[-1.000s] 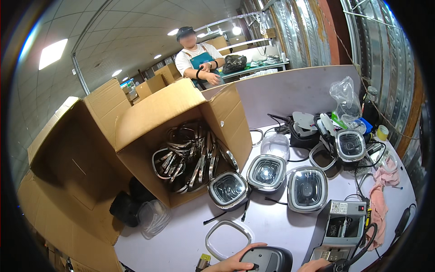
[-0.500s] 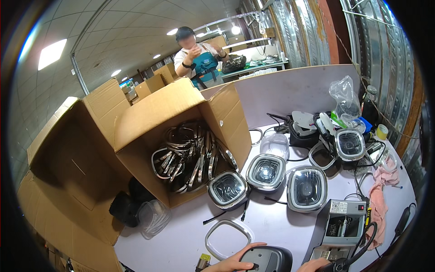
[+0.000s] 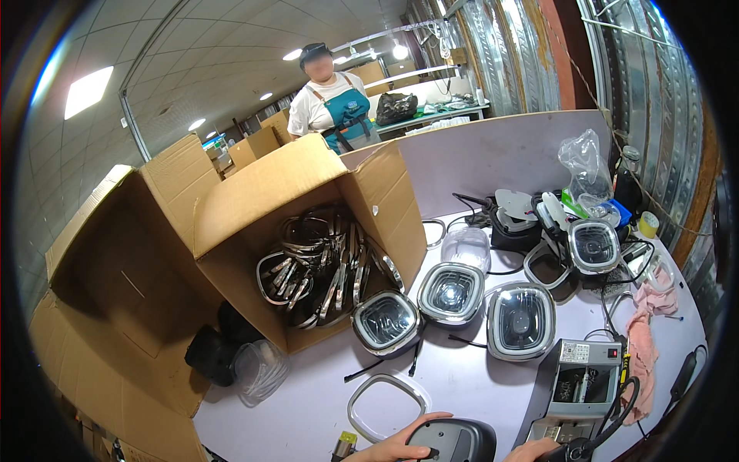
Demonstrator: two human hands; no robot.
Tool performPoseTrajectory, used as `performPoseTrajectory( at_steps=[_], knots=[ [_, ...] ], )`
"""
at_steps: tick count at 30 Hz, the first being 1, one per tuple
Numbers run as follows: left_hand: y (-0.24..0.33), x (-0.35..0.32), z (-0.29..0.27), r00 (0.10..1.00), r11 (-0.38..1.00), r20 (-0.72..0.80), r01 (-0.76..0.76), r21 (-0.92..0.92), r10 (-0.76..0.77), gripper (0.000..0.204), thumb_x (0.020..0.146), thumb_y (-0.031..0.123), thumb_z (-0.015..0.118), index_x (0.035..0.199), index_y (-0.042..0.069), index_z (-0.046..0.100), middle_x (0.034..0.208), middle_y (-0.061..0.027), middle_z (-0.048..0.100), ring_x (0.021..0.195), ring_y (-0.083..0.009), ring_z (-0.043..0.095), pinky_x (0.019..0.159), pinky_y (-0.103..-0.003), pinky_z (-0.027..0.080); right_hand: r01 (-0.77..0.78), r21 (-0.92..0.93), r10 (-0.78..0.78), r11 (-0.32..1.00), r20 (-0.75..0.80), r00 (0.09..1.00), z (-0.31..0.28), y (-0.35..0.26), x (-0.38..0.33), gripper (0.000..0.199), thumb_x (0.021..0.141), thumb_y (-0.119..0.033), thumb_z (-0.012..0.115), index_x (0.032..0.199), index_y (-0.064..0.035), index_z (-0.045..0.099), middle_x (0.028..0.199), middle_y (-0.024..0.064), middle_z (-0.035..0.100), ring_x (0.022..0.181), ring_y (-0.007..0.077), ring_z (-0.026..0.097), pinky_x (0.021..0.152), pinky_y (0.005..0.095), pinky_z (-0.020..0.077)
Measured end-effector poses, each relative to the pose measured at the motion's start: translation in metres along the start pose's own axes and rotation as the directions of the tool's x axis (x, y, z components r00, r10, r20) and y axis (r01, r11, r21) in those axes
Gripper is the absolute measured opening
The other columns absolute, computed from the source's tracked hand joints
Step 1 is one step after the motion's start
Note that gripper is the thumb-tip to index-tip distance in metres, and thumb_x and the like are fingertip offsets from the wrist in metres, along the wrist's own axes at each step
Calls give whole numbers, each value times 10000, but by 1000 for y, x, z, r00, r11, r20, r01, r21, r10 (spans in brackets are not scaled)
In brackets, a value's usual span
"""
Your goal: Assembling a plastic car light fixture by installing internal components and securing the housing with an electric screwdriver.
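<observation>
At the bottom edge of the view, the left hand [image 3: 400,445] lay on a dark rounded housing [image 3: 453,441], with the fingers curved over its top left side in a loose grasp. The right hand [image 3: 533,451] showed only a small part at the lower edge, just right of the same housing and beside a black cable; whether it was clenched or released could not be told. The housing sat on the pale lilac table [image 3: 308,400], very near to the person.

Just above the left hand, a white rounded frame [image 3: 387,396] lay flat on the table. To the right of the housing stood a grey metal device [image 3: 579,383] with an open front and black cables near it. Further from the hands, three square lids with glass windows [image 3: 450,293] were in a row, near to each other. Behind them, a large open cardboard box [image 3: 308,231] lay on its side, and many metal rings [image 3: 323,262] were stacked inside it. A pink cloth [image 3: 643,346] hung at the right side of the table. More similar parts and a clear plastic bag [image 3: 585,165] were at the far right corner. In the background, another person in a teal apron [image 3: 335,96] stood behind the box.
</observation>
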State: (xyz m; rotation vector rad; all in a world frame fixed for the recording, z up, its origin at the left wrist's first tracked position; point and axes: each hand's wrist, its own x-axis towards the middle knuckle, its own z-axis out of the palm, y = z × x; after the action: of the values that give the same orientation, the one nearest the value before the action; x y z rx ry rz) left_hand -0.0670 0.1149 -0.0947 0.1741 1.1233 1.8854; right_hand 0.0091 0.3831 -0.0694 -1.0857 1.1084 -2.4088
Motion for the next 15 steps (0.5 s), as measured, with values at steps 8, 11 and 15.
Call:
performPoseTrajectory(
  at_steps=[8,11,15],
  knots=[
    [3,4,-2,1000,1000,-12,15,2,-15,917,717,210,802,1491,69,332,1377,-159,513,1286,-275,494,1098,-398,377,-111,40,114,993,-80,990,0,-12,3,399,735,-211,869,1003,4,666,818,132,661,652,222,633,572,322,492],
    [5,0,7,999,998,-49,-2,-57,-1,908,717,205,800,1487,70,339,1380,-157,513,1286,-274,496,1094,-398,384,-164,67,171,984,-121,978,3,-19,4,388,703,-169,880,975,11,670,855,156,675,676,234,648,592,333,509],
    [2,4,-2,1000,1000,-4,-11,-18,10,900,718,199,798,1485,71,344,1381,-155,514,1284,-271,499,1090,-400,391,-190,48,195,981,-134,972,2,-21,2,389,679,-133,889,967,16,674,883,167,685,707,240,662,618,338,523]
  ],
)
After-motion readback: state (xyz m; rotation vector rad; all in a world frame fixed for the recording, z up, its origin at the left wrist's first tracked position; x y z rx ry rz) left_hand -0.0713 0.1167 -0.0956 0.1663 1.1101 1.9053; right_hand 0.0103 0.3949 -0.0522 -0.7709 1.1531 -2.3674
